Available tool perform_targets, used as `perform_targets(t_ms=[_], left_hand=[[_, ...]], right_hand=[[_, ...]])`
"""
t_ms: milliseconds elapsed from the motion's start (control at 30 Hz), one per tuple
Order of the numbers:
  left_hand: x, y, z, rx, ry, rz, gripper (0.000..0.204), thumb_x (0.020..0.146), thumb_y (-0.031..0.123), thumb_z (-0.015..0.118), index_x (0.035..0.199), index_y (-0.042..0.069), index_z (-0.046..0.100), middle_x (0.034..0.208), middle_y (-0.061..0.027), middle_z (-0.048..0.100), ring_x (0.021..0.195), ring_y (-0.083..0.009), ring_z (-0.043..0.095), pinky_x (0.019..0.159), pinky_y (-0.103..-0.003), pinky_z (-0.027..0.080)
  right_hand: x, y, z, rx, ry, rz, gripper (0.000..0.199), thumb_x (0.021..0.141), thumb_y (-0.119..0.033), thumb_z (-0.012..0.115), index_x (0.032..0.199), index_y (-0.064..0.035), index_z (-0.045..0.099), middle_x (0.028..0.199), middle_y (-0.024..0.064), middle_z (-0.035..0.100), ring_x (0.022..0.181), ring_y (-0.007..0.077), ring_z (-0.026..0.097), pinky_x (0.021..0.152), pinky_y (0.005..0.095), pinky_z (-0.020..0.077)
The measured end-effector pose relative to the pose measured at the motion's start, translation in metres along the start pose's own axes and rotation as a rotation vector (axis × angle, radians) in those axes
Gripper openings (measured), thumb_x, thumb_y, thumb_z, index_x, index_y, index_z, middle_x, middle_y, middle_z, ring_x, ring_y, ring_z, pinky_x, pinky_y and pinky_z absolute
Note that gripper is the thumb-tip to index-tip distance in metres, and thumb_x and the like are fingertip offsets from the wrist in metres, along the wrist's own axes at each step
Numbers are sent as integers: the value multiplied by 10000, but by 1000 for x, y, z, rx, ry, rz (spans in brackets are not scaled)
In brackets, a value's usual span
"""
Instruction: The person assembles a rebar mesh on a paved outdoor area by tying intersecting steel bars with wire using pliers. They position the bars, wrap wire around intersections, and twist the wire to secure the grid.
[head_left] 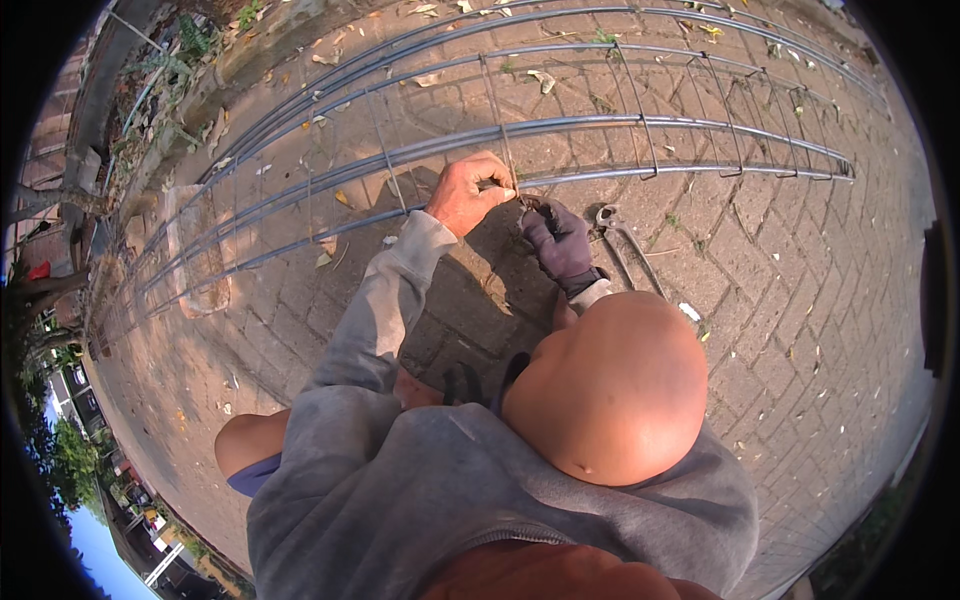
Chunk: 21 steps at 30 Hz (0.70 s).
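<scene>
A long cage of ribbed steel bars (560, 125) lies on its side on herringbone brick paving (800, 330), running from 9 o'clock to 2 o'clock across the view. Thin wire hoops (648, 140) ring the bars at intervals. The left hand (465, 195), bare and in a grey sleeve, curls its fingers over the nearest bar where a hoop crosses it, probably to pin the joint steady. At its 4 o'clock, the right hand (560, 240), in a dark, smooth glove, pinches a short twist of tie wire (527, 202) at that crossing, fingertips closed on it. Metal pincers (622, 240) with long, dull handles lie on the bricks at the glove's 3 o'clock, likely kept within reach. Dry leaves (342, 198) are scattered under the cage
</scene>
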<state>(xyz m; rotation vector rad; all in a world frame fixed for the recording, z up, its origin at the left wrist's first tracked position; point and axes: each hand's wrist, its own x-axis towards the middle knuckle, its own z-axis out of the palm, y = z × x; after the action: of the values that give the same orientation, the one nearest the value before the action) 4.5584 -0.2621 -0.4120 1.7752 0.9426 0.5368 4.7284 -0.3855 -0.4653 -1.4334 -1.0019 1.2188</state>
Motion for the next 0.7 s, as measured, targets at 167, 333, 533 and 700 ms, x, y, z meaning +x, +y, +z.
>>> perform_targets(t_ms=[167, 333, 533, 700], left_hand=[[-18, -13, 17, 367, 156, 422, 131, 757, 46, 802, 861, 83, 731, 926, -26, 662, 974, -270, 635, 876, -422, 480], [-49, -13, 45, 913, 389, 513, 254, 732, 204, 816, 981, 172, 779, 1118, -8, 614, 1205, -241, 516, 1048, -575, 302], [-54, 8, 43, 758, 385, 214, 259, 721, 233, 809, 952, 135, 749, 1103, -71, 602, 1182, -275, 527, 1050, -581, 294], [-19, 21, 17, 343, 211, -229, 326, 784, 228, 787, 1022, 17, 715, 1027, -189, 708, 986, -381, 689, 910, -480, 495]], right_hand=[[17, 5, -4, -189, 74, -245, 221, 970, -243, 657, 1039, -45, 728, 917, 162, 731, 820, 345, 725, 739, 386, 562], [19, 4, -11, -215, -3, -188, 241, 957, -272, 669, 1038, -53, 727, 932, 182, 729, 846, 392, 720, 731, 408, 565], [15, -1, -10, -265, -14, -221, 236, 948, -279, 674, 1005, -55, 726, 922, 191, 722, 867, 418, 701, 727, 429, 558], [20, -2, -13, -390, -4, -358, 226, 952, -277, 671, 1004, -64, 725, 925, 180, 722, 877, 418, 692, 747, 425, 554]])
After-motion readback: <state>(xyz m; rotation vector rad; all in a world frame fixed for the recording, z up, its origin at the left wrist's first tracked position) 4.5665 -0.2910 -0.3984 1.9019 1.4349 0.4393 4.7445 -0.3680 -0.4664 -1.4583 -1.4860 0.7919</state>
